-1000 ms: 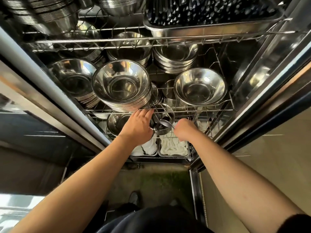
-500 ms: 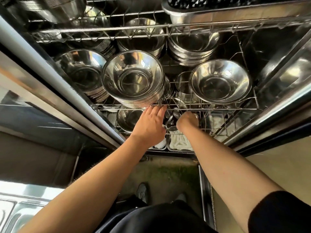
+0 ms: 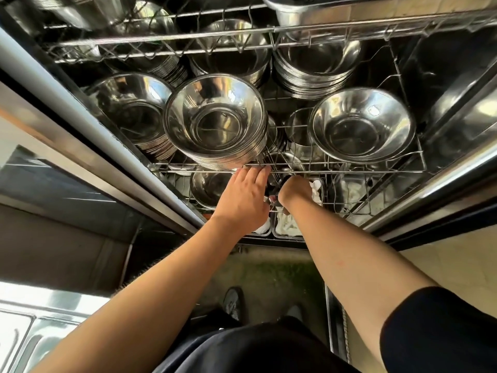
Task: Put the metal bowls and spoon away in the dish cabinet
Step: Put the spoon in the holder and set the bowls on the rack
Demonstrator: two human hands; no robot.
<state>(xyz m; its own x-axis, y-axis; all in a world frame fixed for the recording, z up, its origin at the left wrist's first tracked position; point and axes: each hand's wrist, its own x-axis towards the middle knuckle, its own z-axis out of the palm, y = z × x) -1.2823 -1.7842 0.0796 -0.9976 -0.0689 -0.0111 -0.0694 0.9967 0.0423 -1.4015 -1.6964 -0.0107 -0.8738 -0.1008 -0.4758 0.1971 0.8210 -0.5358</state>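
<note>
1. The fingers (image 3: 255, 175) of the left hand (image 3: 243, 200) lay flat and pressed together, tips at the front wire of the bowl shelf (image 3: 349, 171), holding nothing that could be seen.
2. The right hand (image 3: 295, 191) was curled into a loose fist just right of the left one, under that same wire; its fingers were turned away, so I cannot tell whether they pinched anything.
3. A small dark metal piece (image 3: 271, 188) showed between the two hands; it may have been the spoon or a small cup, but the view was too poor to say.
4. Judging from this, the step in hand was setting a last small item on the lower rack, below the bowl shelf.
5. The metal bowls already sat away: a tall stack (image 3: 215, 122) directly above the left hand, a single bowl (image 3: 361, 123) to its right, and another stack (image 3: 134, 114) to its left.
6. The next move likely called for releasing the piece without snagging the wires, then drawing both hands back clear of the shelf edge.
7. The white items (image 3: 286, 224) in trays below the hands were partly covered by the wrists.
</note>
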